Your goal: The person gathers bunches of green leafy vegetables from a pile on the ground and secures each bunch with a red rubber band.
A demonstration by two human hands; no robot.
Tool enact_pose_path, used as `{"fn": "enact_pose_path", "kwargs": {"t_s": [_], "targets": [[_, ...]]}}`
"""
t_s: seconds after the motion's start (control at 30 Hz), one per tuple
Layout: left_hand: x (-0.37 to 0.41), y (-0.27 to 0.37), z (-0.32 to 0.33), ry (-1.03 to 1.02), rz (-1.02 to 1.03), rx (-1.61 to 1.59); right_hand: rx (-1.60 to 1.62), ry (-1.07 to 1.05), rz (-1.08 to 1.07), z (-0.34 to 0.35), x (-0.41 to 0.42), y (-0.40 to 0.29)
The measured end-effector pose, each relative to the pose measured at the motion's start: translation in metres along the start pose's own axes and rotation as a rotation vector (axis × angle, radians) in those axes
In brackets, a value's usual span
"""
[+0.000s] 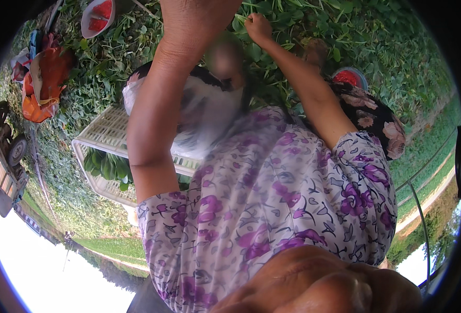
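Note:
My left hand [201, 13] is raised large at the top edge; its fingers are cut off, so what it holds is hidden. Farther off, my right hand [259, 29] is low among green leafy plants [293, 15], its bent fingers closed on a thin green stem. Beside my left forearm lies a white plastic crate [113, 129] tipped on its side, with broad green leaves [105, 164] inside. A pale, plastic-like sheet [199, 117] covers part of my lap. To the right, a bowl [365, 82] with red contents stands near my floral-clad knee.
At the upper left are a white bowl [111, 23] with red pieces and an orange bag [38, 111] with a hat-like item on it. A wheeled vehicle [17, 150] stands at the far left. Low plants cover the ground; a blurred patch lies between my arms.

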State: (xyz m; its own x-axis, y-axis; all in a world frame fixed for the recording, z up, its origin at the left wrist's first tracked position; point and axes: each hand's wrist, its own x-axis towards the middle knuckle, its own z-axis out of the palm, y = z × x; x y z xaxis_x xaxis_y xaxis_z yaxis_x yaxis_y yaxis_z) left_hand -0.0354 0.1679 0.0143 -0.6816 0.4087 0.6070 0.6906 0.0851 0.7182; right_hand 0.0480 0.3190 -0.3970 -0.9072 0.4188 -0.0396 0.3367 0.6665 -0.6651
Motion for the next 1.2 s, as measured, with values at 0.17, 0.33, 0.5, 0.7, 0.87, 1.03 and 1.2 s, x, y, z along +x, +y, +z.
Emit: {"fn": "enact_pose_path", "kwargs": {"t_s": [0.17,0.33,0.5,0.7,0.87,1.03,1.2], "targets": [[-0.008,-0.003,-0.01,-0.08,-0.278,0.044,0.841,0.064,-0.081,-0.101,-0.007,-0.098],[-0.003,0.004,0.009,-0.312,-0.533,-0.105,1.109,-0.124,-0.298,-0.228,-0.011,-0.223],[-0.003,0.002,0.01,-0.101,-0.486,-0.215,0.99,-0.185,-0.288,-0.253,0.001,-0.238],[-0.001,0.003,0.016,0.032,-0.318,-0.48,0.287,-0.025,0.195,-0.19,0.027,0.003],[-0.002,0.005,0.004,0.156,-0.256,-0.257,-0.581,-0.301,0.141,-0.111,-0.037,0.089],[-0.007,0.022,0.006,0.161,-0.343,-0.338,-0.813,-0.302,0.107,-0.092,-0.066,0.102],[-0.009,0.026,-0.006,0.12,-0.325,-0.471,-0.681,-0.323,0.06,-0.096,-0.052,0.105]]}}
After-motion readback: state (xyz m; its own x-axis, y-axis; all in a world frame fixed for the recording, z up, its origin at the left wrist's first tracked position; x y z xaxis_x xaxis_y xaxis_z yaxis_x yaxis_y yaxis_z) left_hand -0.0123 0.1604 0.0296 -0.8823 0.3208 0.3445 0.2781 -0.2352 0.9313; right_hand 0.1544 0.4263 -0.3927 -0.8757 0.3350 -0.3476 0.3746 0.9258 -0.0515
